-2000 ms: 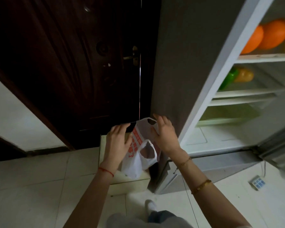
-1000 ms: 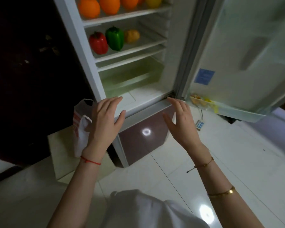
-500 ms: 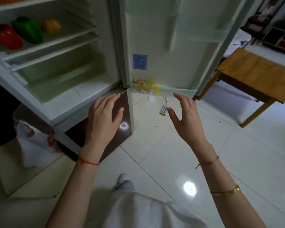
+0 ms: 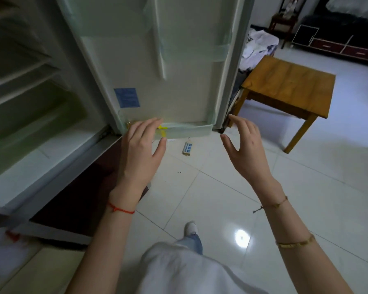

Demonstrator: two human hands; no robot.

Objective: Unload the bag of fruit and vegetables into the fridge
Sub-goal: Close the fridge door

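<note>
While both hands hover empty in front of the open fridge [image 4: 40, 132], its cabinet fills the left of the view, standing tall with shelves running back and to the left; the picture there is blurred and no produce can be made out on the shelves. Bag: only a blurred white patch with a red mark [image 4: 13, 236] shows at the lower left edge, on the floor beside the fridge base; whether that is the bag cannot be told for certain. Fridge door [image 4: 157, 60] stands swung open, inner face toward the camera, long axis vertical, a blue label [image 4: 126, 98] low on it. Door's bottom bin [image 4: 185, 131] holds something yellow [image 4: 163, 131].

Left hand [image 4: 141, 153]: palm down, fingers straight and loosely together, thumb out to the right, holding nothing. Fingertips overlap the left end of the bottom bin in view; contact cannot be confirmed. Red string on the wrist.

Small white and blue box [image 4: 187, 147] lies on the tiled floor [image 4: 306, 187] between the hands.

Right hand [image 4: 245, 151]: fingers curled and spread apart, thumb out, empty, just below the door's outer edge, not touching it. Two bracelets on the forearm.

Wooden table [image 4: 289, 83] stands right of the door.
</note>
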